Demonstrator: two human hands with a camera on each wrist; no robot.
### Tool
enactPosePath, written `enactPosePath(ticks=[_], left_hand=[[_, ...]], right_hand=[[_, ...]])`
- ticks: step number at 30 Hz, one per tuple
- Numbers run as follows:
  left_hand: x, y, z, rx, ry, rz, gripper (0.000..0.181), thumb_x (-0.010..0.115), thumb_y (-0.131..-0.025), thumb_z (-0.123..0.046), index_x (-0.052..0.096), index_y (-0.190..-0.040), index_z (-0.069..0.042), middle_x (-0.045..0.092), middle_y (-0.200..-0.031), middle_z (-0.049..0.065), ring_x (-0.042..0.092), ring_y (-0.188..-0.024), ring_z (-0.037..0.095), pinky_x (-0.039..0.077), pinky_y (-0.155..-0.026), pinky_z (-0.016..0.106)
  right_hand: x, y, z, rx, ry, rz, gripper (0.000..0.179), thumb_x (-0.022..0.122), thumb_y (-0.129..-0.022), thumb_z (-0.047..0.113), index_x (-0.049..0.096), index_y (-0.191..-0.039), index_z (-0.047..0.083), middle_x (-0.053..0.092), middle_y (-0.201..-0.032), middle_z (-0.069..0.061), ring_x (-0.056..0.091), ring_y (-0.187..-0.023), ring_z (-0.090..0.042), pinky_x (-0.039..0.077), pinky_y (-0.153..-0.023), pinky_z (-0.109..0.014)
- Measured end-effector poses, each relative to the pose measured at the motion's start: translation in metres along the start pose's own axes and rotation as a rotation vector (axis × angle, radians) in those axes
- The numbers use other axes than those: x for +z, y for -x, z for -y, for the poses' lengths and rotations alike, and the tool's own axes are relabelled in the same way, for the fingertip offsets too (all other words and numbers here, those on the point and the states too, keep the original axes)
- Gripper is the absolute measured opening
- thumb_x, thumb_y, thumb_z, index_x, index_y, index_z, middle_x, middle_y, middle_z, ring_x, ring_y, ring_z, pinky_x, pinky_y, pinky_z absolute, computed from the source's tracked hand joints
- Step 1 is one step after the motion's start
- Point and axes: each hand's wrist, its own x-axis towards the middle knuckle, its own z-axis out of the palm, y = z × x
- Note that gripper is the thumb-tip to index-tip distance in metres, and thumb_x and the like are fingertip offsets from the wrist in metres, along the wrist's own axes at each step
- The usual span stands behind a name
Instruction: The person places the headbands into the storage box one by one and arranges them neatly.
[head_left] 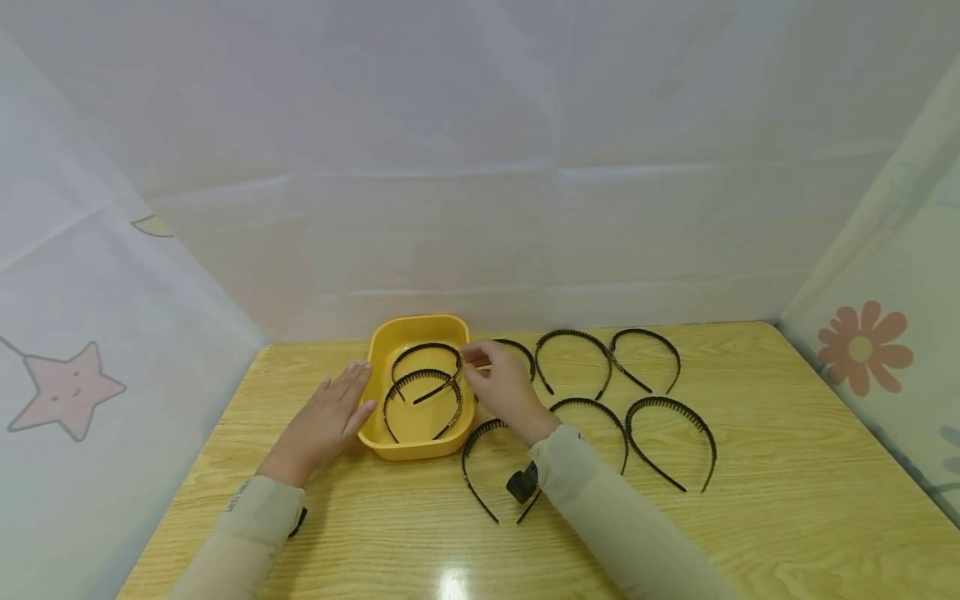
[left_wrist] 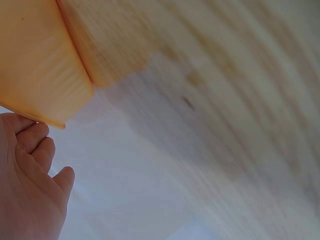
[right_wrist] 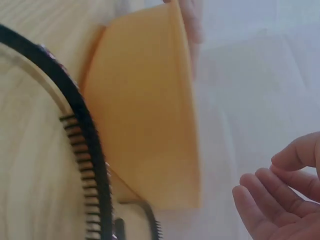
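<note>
My left hand [head_left: 328, 417] rests on the left rim of the yellow plastic basin [head_left: 418, 452], fingers extended; in the left wrist view its fingertips touch the rim. Two black toothed headbands lie inside the basin, one farther back [head_left: 426, 345] and one nearer [head_left: 422, 372], overlapping at the right. Over the basin's right rim is my right hand [head_left: 504, 383], its fingertips close beside the farther headband. The right wrist view shows that hand [right_wrist: 285, 200] with thumb and fingers loosely bent and nothing between them.
Several more headbands lie on the wooden table right of the basin. The back row has one partly behind my right hand [head_left: 519, 343], a middle one [head_left: 573, 332] and a right one [head_left: 647, 331]. Nearer lie others [head_left: 588, 401], [head_left: 667, 402]. White cloth [head_left: 480, 233] walls the table.
</note>
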Motion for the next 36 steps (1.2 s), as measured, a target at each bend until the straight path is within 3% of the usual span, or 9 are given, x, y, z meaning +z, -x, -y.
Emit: enactPosePath(ticks=[8,18,26,36], left_hand=[[0.001,-0.001,0.000,0.012,-0.008,-0.019,0.067,0.034,-0.111,-0.042,0.020,-0.161,0.001,0.020,-0.166,0.019,0.016,-0.154,0.036,0.011,-0.125,0.058],[-0.001,0.001,-0.004,0.020,-0.009,-0.042,0.066,0.035,-0.111,-0.041,0.023,-0.159,0.002,0.023,-0.165,0.020,0.019,-0.153,0.038,0.014,-0.124,0.059],[-0.003,-0.001,-0.006,0.014,-0.010,-0.015,0.066,0.033,-0.111,-0.041,0.021,-0.160,0.002,0.021,-0.166,0.020,0.017,-0.154,0.037,0.012,-0.124,0.058],[0.000,-0.001,-0.003,0.016,-0.011,-0.011,0.066,0.033,-0.111,-0.041,0.020,-0.160,0.002,0.020,-0.166,0.019,0.016,-0.154,0.037,0.012,-0.124,0.058]], right_hand=[[-0.033,0.003,0.002,-0.152,0.068,-0.115,0.018,0.061,-0.099,0.005,0.071,-0.113,0.002,0.069,-0.110,-0.013,0.067,-0.100,-0.024,0.060,-0.086,-0.036],[-0.077,0.002,-0.015,-0.237,0.154,-0.256,0.019,0.060,-0.099,0.003,0.071,-0.114,-0.001,0.070,-0.108,-0.015,0.067,-0.093,-0.027,0.061,-0.081,-0.042],[-0.106,0.003,-0.041,-0.158,0.209,-0.385,0.020,0.058,-0.099,0.003,0.070,-0.114,-0.003,0.069,-0.107,-0.018,0.066,-0.095,-0.031,0.060,-0.080,-0.047],[-0.137,0.009,-0.081,-0.024,0.275,-0.432,0.025,0.051,-0.100,0.002,0.067,-0.118,-0.005,0.066,-0.111,-0.023,0.064,-0.099,-0.037,0.057,-0.082,-0.050]])
